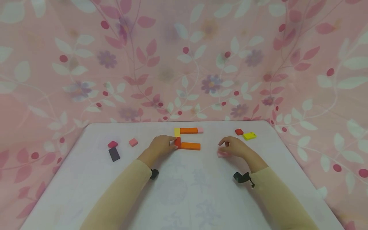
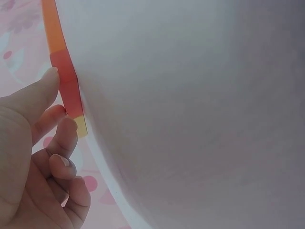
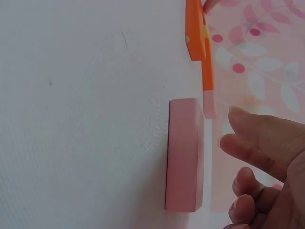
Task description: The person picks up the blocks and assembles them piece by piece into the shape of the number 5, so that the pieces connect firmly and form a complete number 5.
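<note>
My left hand (image 1: 161,144) pinches a red block (image 1: 178,143) between thumb and fingertips; the thumb lies on its face in the left wrist view. That red block touches the end of an orange block (image 1: 191,146) and stands just in front of a yellow block (image 1: 177,132). Behind, a second orange block (image 1: 188,130) runs right from the yellow one, with a small pale pink block (image 1: 200,130) at its end. Over a longer pink block (image 3: 182,155) hovers my right hand (image 1: 234,146), its fingers loosely bent and apart from the block in the right wrist view.
On the left of the white table (image 1: 184,191) lie a black block (image 1: 114,154), a crimson block (image 1: 112,144) and a small pink block (image 1: 133,142). At the back right are a red piece (image 1: 239,132) and a yellow block (image 1: 249,136). Floral cloth (image 1: 172,64) hangs behind.
</note>
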Available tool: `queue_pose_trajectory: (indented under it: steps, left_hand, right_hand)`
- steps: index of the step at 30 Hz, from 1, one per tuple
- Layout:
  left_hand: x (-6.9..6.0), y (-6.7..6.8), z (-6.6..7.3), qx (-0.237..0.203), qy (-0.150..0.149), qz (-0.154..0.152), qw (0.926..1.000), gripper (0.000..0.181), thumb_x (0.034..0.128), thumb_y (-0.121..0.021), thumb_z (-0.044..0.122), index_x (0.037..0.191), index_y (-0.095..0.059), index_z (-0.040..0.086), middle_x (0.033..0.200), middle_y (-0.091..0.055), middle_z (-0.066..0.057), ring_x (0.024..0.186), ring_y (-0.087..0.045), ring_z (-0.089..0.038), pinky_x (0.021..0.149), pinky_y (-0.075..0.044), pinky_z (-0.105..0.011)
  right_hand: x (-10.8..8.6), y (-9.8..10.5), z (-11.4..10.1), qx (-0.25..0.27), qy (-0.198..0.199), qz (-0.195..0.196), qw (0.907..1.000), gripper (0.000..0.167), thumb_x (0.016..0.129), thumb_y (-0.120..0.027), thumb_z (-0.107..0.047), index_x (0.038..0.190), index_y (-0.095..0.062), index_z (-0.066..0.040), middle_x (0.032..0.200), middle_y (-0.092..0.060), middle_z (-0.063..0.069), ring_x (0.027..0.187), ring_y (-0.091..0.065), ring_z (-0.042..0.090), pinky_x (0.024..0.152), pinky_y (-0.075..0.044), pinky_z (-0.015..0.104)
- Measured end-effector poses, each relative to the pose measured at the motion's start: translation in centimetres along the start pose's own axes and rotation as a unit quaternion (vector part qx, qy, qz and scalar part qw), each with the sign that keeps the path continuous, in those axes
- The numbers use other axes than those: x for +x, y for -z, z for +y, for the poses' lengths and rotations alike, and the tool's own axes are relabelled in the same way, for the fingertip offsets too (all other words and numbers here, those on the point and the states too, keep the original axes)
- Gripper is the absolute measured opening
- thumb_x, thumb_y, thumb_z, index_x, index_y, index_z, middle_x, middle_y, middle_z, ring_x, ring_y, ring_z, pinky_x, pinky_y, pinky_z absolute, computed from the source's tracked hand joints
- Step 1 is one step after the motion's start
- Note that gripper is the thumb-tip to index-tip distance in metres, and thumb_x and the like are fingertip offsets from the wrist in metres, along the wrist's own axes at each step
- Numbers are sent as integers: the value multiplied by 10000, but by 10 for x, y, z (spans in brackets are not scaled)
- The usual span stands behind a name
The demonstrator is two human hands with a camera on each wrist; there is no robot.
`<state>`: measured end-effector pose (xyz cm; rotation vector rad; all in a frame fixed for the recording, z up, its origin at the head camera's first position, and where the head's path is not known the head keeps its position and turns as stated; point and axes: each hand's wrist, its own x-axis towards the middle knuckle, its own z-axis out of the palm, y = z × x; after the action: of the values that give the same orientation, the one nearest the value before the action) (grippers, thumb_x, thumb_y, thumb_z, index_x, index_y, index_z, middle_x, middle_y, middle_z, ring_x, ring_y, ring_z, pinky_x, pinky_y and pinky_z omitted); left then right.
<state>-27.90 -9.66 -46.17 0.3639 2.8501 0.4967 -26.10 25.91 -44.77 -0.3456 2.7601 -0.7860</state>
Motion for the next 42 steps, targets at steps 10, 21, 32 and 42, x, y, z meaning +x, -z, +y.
queue_pose_trajectory:
  steps: [10, 21, 32, 42]
  left_hand:
    - [-2, 3, 1, 74, -21, 14, 10000, 598, 925, -685, 473, 1446, -561, 208, 1297, -651, -69, 1244, -547, -300, 1086, -402, -492]
    - [-1, 0, 0, 124, -88, 73, 9999, 559, 946, -669, 447, 1441, -568, 206, 1324, -646, -78, 1267, -542, -317, 1102, -381, -497]
    - [1, -2, -1, 34, -31, 125, 9999, 565, 934, -685, 451, 1433, -577, 210, 1330, -641, -64, 1265, -543, -306, 1088, -401, -493]
    - [1, -1, -3, 48, -32, 69, 10000, 558, 944, -677, 437, 1445, -563, 221, 1355, -624, -79, 1282, -524, -322, 1100, -379, -513]
  right_hand:
    - [-7, 10, 22, 74, -254, 382, 9989, 304, 926, -717, -292, 1157, -695, -95, 921, -538, 89, 733, -500, 224, 625, -430, 323]
    - [-2, 20, 55, 10, -247, 1534, 9879, 342, 932, -708, -255, 1169, -694, -9, 966, -566, 153, 826, -519, 287, 698, -420, 379]
    - [14, 31, 69, 32, -529, 1989, 9786, 341, 943, -696, -255, 1157, -671, 10, 957, -586, 186, 836, -530, 317, 712, -415, 397]
    - [27, 31, 79, 59, -867, 2063, 9746, 392, 952, -677, -283, 1199, -629, 17, 996, -587, 222, 868, -537, 349, 772, -433, 447]
